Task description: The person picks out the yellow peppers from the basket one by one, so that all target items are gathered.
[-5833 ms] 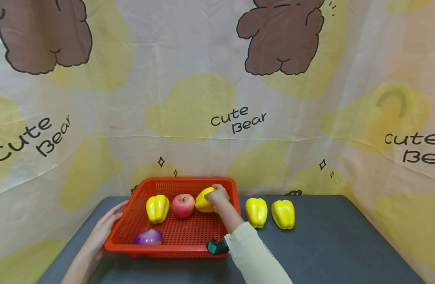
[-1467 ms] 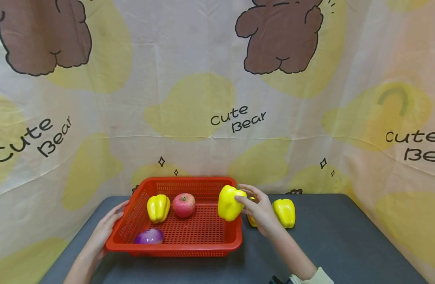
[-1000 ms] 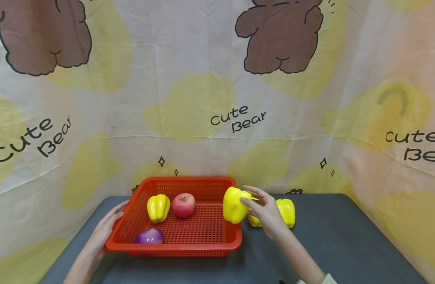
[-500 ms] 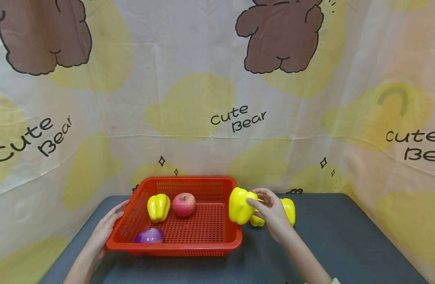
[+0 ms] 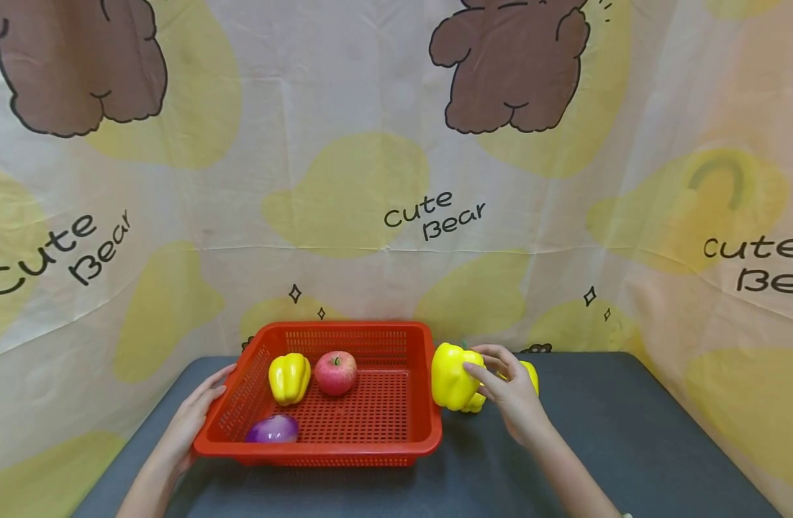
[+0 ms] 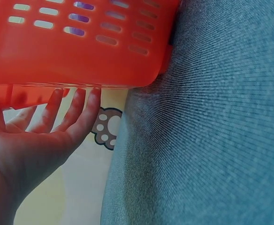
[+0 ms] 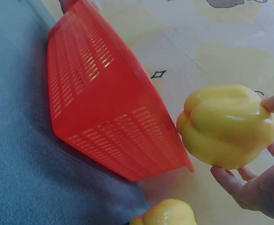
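Observation:
My right hand [image 5: 514,394] holds a yellow bell pepper [image 5: 453,378] between thumb and fingers, just outside the right rim of the red plastic basket [image 5: 319,450]. In the right wrist view this bell pepper [image 7: 226,125] is raised beside the basket's rim. My left hand [image 5: 188,417] touches the basket's left side; in the left wrist view its fingers [image 6: 83,115] reach against the outer wall. Inside the basket lie another yellow bell pepper [image 5: 289,378], a red apple [image 5: 335,373] and a glossy purple thing [image 5: 273,429], partly hidden by the front wall.
Right of the basket, a yellow bell pepper [image 5: 476,404] on the dark table [image 5: 617,432] is mostly hidden behind the held one. Another yellow bell pepper [image 5: 532,375] is partly covered by my right hand. A bear-print cloth [image 5: 345,288] hangs behind the table.
My right hand has lifted the yellow bell pepper from the basket's right part and carried it rightward past the rim. My left hand has stayed at the basket's left side.

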The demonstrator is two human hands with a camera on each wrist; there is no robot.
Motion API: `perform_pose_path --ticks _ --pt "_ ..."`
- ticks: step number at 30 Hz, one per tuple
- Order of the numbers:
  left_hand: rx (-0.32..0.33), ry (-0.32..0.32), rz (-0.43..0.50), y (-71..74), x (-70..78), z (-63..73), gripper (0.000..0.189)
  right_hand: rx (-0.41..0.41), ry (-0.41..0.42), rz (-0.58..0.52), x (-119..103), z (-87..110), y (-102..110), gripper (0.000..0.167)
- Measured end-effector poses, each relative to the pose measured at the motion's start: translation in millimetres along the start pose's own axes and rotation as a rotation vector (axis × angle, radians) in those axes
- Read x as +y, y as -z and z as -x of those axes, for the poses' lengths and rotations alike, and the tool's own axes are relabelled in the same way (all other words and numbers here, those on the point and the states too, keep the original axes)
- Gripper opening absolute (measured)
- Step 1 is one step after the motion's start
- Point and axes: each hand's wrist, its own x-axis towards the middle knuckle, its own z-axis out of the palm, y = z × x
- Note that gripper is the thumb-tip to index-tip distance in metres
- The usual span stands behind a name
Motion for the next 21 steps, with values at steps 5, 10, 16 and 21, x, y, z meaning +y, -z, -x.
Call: perform_pose_path --ticks 5,10,16,21 --pt "0.0 0.011 0.003 -0.4 1.0 0.0 0.058 0.0 -0.011 0.0 2 1.1 3 0.035" --pt "0.002 0.004 -0.002 -1.0 0.3 -0.7 0.057 0.004 -0.019 0.006 4 1.9 6 0.036" --pt "-0.011 -0.034 0.023 -0.8 -1.2 0.2 0.057 0.025 -0.034 -0.021 4 2.7 10 0.034" --pt "-0.018 -0.068 0.047 -0.6 -2.1 0.9 0.057 0.023 -0.042 -0.009 6 4.5 13 0.034"
